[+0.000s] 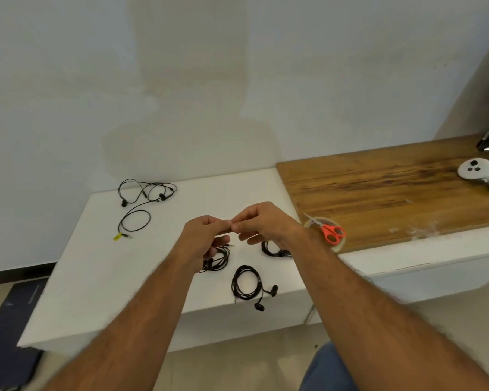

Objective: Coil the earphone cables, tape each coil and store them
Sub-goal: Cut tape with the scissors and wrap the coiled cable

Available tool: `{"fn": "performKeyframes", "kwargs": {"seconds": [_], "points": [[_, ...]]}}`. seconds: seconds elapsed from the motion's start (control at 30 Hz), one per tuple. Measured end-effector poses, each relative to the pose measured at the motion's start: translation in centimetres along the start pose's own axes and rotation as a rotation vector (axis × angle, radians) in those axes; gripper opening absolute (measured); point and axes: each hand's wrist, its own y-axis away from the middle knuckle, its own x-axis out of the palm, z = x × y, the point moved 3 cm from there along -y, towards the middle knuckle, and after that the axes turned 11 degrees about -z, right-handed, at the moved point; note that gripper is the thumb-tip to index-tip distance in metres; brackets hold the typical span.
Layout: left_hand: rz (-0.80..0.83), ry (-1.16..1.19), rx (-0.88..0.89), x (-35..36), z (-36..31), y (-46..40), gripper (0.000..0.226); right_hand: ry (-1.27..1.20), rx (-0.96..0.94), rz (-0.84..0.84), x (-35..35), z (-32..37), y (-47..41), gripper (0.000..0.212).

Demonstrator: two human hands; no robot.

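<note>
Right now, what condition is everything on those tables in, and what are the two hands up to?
Left hand: raised, fingertips pinched against the other hand's; what they pinch is too small to tell.
Right hand: raised, pinching likewise.
Far earphones: uncoiled, lying loose.
Coil under left hand: wound.
Near coil: wound, earbuds trailing over the table edge.
Coil under right hand: wound, partly hidden.
Scissors: closed, lying across the tape roll.
Controller: untouched.

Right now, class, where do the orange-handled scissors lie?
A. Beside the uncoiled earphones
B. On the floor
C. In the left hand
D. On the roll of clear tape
D: the scissors rest across the tape roll at the near corner of the wooden board.
</note>
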Motion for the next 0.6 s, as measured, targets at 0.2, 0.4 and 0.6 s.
{"fn": "performKeyframes", "kwargs": {"seconds": [0.2, 0.4, 0.6], "points": [[-0.074, -0.012, 0.05, -3.9, 0.6, -0.6, 0.017, 0.13, -0.078, -0.051, 4.3, 1.6, -0.4, 0.015], [-0.176, -0.02, 0.14, -5.3, 1.1, -0.9, 0.017, 0.296, -0.187, -0.118, 6.5, 2.5, -1.2, 0.012], [-0.182, 0.008, 0.179, -5.1, 1.9, -1.3, 0.02, 0.209, -0.12, -0.094, 6.5, 2.7, -1.4, 0.013]]}}
